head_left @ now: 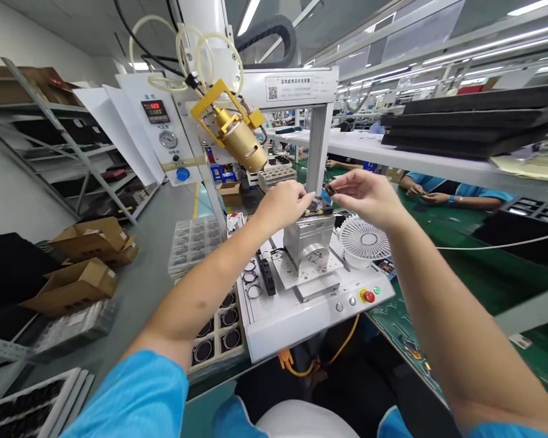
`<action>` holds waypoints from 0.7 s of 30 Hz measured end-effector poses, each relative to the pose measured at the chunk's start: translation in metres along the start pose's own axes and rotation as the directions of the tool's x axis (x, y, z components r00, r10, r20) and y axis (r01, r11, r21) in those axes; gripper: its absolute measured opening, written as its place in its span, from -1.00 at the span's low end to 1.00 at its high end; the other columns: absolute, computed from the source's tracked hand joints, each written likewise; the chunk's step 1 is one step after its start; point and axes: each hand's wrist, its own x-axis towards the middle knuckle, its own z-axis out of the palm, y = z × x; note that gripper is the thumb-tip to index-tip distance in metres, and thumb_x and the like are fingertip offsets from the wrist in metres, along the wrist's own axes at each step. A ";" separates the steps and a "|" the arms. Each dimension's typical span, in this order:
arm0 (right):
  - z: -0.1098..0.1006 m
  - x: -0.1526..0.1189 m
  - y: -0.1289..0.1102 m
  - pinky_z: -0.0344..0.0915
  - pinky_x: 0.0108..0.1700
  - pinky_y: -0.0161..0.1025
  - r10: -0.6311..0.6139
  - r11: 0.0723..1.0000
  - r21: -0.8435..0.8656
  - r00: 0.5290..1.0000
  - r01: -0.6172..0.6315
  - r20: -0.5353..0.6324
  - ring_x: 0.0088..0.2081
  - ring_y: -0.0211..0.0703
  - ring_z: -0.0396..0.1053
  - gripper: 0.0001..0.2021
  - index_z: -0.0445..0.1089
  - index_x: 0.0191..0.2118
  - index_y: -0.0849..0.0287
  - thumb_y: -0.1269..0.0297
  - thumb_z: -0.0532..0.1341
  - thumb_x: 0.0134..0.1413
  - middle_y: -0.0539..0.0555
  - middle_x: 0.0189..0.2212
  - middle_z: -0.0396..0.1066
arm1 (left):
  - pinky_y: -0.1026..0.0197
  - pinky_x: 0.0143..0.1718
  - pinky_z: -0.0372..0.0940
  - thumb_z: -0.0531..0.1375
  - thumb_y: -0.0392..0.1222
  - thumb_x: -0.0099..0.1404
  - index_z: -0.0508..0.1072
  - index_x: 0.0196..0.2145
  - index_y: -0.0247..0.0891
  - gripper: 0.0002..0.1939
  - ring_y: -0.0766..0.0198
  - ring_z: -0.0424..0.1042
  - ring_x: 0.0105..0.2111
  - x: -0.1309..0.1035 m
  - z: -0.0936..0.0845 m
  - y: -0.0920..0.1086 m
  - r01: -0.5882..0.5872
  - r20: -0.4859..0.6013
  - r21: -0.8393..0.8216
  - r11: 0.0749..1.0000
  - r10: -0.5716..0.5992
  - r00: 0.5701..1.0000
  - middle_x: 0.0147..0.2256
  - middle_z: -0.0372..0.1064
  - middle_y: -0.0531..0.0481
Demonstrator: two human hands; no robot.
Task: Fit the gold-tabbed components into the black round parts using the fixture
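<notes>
Between the thumb and fingertips of my right hand is a small dark part, held just above and right of a black fixture. The part is too small to name more exactly. My left hand is closed at the fixture's left side, its thumb pointing toward it. Whatever its fingertips grip, if anything, is hidden. The fixture sits on a metal block fixed to the white machine base. Above my left hand hangs a gold cylindrical dispensing head, tilted down to the right.
A small white fan stands right of the block. Ring-shaped parts and a black strip lie on the base. Left are a tray of round parts and clear trays. A red stop button protrudes in front. Co-workers' hands show at right.
</notes>
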 end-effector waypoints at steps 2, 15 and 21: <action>-0.005 -0.031 -0.005 0.54 0.00 0.03 0.022 1.000 0.016 1.000 -0.021 -0.022 -0.18 -0.01 0.55 -0.57 0.47 -0.20 0.17 0.03 0.53 -0.08 0.15 -0.21 0.55 | 0.00 -0.16 0.37 0.25 0.02 0.36 0.56 -0.44 -0.27 -0.66 -0.05 0.55 -0.24 0.022 0.009 0.011 0.049 0.103 0.145 0.988 -0.064 0.993 -0.36 0.55 -0.20; -0.033 -0.266 0.067 0.55 -0.07 0.02 0.624 0.769 0.034 0.739 -0.638 -0.253 -0.14 0.16 0.56 -0.52 0.45 -0.12 0.13 -0.10 0.44 -0.05 0.24 -0.18 0.58 | -0.14 0.38 0.06 0.32 0.27 0.22 0.39 0.21 -0.30 -0.22 -0.17 0.15 0.39 -0.022 0.021 -0.017 -0.182 0.211 0.022 0.983 0.174 0.962 0.34 0.24 -0.29; -0.013 -0.280 0.109 0.44 -0.21 -0.04 0.685 0.627 -0.352 0.707 -0.695 -0.175 -0.39 0.00 0.50 -0.27 0.17 0.36 0.14 0.13 0.27 0.06 0.11 -0.23 0.57 | -0.20 0.41 0.00 0.30 0.35 0.20 0.34 0.27 -0.21 -0.16 -0.17 0.07 0.42 -0.017 0.017 -0.020 -0.162 0.286 -0.026 0.986 0.163 0.944 0.40 0.15 -0.24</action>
